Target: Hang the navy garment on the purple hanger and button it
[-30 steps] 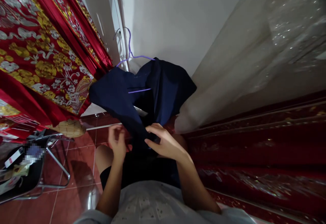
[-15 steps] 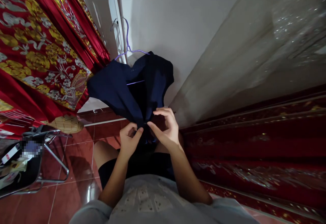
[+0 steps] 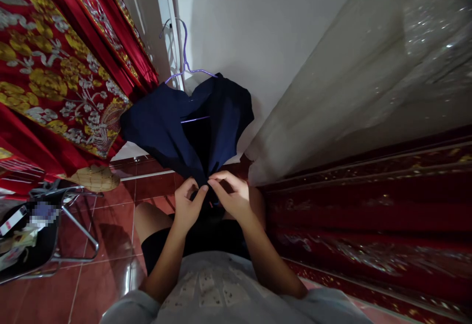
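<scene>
- Pale wall (image 3: 258, 14) behind everything, smooth and flat, pretty much the same as half a second ago.
- Off to the right, a big wrinkly see-through sheet (image 3: 324, 103) is hung, plastic-looking, with shiny specks picked up by the light. Below it, dark red fabric (image 3: 350, 216) is spread in long folds.
- On the left, red cloth (image 3: 47, 83) is covered in raised gold and silver flowers, super dense.
- Floor (image 3: 106, 275) is done in glossy reddish tiles; a black-seated chair (image 3: 47, 245) with shiny tubular legs is loaded with small stuff.
- The navy garment (image 3: 158, 122) is hung in the middle, against the wall and right in front of the person. Plain matte cloth, open V-shaped front. Compared with a second ago, its front edges have been drawn much closer together.
- Left hand (image 3: 188, 203): thumb and fingers pinched on one front edge, barely changed from half a second ago.
- Right hand (image 3: 234, 196): the fingers were spread before, now they've been closed onto the other edge, just beside the left.
- Thin purple hanger (image 3: 185, 48), curved hook up top, its lower bar seen through the neck opening.
</scene>
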The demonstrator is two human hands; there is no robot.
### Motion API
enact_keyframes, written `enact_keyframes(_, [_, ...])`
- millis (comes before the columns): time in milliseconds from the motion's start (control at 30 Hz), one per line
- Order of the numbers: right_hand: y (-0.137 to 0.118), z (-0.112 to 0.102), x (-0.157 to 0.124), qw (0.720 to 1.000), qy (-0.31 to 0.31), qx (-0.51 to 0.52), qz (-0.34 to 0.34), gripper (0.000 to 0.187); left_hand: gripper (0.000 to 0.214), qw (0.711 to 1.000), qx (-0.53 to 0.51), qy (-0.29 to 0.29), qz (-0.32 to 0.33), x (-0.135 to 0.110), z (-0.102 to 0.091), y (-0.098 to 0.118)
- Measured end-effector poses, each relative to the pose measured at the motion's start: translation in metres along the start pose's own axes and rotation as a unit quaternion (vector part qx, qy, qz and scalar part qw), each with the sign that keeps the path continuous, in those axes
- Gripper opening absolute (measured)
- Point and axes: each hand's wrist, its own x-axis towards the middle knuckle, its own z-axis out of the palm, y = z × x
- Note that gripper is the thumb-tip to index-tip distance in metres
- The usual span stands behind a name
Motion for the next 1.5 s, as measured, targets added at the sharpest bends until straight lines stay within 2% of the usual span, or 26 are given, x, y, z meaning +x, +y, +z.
enact_keyframes(167, [0.003, -0.004, 0.009, 0.995, -0.090, -0.039, -0.019, 0.015, 0.025, 0.999, -0.028, 0.015, 0.011, -0.002, 0.004, -0.004])
enact_keyframes(300, [0.010, -0.006, 0.035, 0.977, -0.125, -0.108, -0.136, 0.015, 0.022, 0.999, -0.012, 0.014, 0.036, 0.001, 0.000, -0.002])
enact_keyframes(400, [0.009, -0.010, 0.077, 0.948, -0.135, -0.163, -0.238, 0.018, 0.026, 0.999, 0.024, 0.012, 0.038, 0.002, -0.006, -0.006])
enact_keyframes(500, [-0.002, -0.016, 0.137, 0.919, -0.128, -0.216, -0.304, 0.025, 0.029, 0.998, 0.055, 0.004, 0.033, -0.001, -0.009, -0.017])
enact_keyframes(633, [-0.020, -0.020, 0.213, 0.887, -0.116, -0.316, -0.315, 0.032, 0.026, 0.990, 0.133, -0.007, 0.054, -0.006, -0.009, -0.032])
enact_keyframes(733, [-0.024, -0.018, 0.236, 0.883, -0.105, -0.348, -0.296, 0.032, 0.022, 0.973, 0.208, -0.038, 0.089, -0.003, -0.011, -0.038])
enact_keyframes(800, [-0.024, -0.015, 0.235, 0.898, -0.081, -0.338, -0.271, 0.029, 0.020, 0.958, 0.255, -0.070, 0.109, 0.004, -0.017, -0.036])
enact_keyframes(900, [-0.025, -0.012, 0.219, 0.941, -0.026, -0.269, -0.203, 0.022, 0.007, 0.943, 0.273, -0.103, 0.163, 0.029, -0.027, -0.020])
enact_keyframes(967, [-0.027, -0.009, 0.207, 0.977, -0.018, -0.172, -0.127, 0.021, 0.010, 0.936, 0.243, -0.078, 0.241, 0.054, -0.030, 0.002])
enact_keyframes(1033, [-0.031, -0.005, 0.198, 0.997, -0.055, -0.052, -0.027, 0.025, 0.014, 0.917, 0.223, -0.019, 0.330, 0.085, -0.030, 0.030])
enact_keyframes(1133, [-0.041, 0.002, 0.187, 0.985, -0.115, 0.104, 0.082, 0.034, 0.025, 0.888, 0.253, 0.015, 0.383, 0.134, -0.023, 0.070])
enact_keyframes(1200, [-0.046, 0.004, 0.182, 0.976, -0.118, 0.160, 0.083, 0.037, 0.023, 0.866, 0.300, 0.007, 0.400, 0.160, -0.017, 0.087])
enact_keyframes(1267, [-0.046, 0.008, 0.181, 0.979, -0.097, 0.171, 0.051, 0.034, 0.022, 0.850, 0.330, 0.000, 0.410, 0.176, -0.012, 0.095])
enact_keyframes(1333, [-0.036, 0.013, 0.181, 0.989, -0.059, 0.135, 0.016, 0.028, 0.027, 0.845, 0.338, -0.005, 0.414, 0.180, -0.007, 0.097])
enact_keyframes(1433, [-0.003, 0.027, 0.178, 0.999, -0.025, 0.025, 0.011, 0.020, 0.032, 0.855, 0.328, -0.010, 0.403, 0.176, -0.007, 0.102])
enact_keyframes(1500, [0.025, 0.036, 0.170, 0.997, -0.035, -0.043, 0.045, 0.019, 0.036, 0.866, 0.318, 0.014, 0.385, 0.176, -0.020, 0.108])
